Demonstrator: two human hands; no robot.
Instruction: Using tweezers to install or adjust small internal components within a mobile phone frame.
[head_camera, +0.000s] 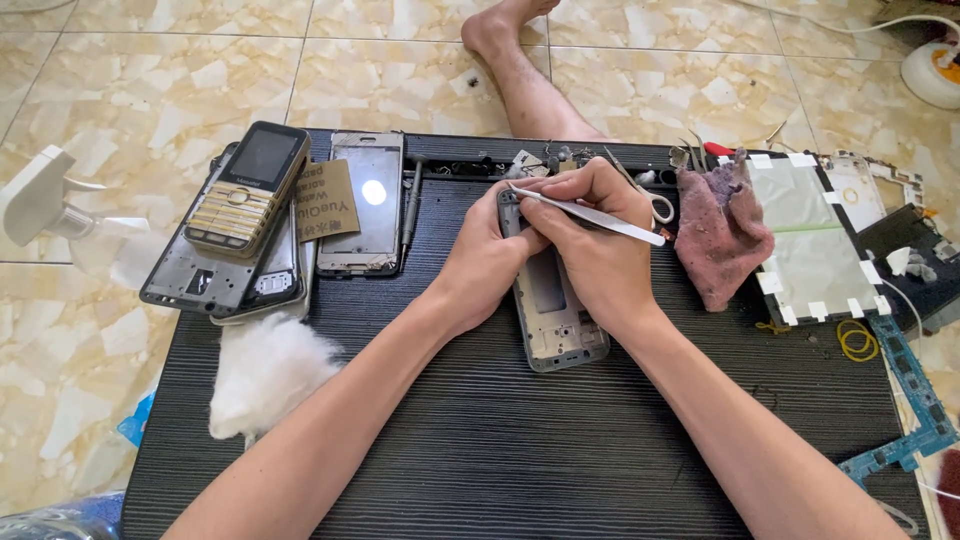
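A grey phone frame (556, 325) lies on the black ribbed board (520, 440), its top end lifted between my hands. My left hand (487, 258) grips the frame's upper left edge. My right hand (592, 240) pinches silver tweezers (600, 217), their tips pointing left at the frame's top corner. My leg and bare foot (510, 60) stretch out on the tiled floor behind the board.
A gold keypad phone (247, 188) rests on stacked phone housings (215, 280) at left, beside a screen frame (365, 205). White cotton (265, 370) lies below them. A purple rag (718, 235), white panel (810, 240), yellow rubber band (857, 340) and blue circuit strip (915, 400) are at right.
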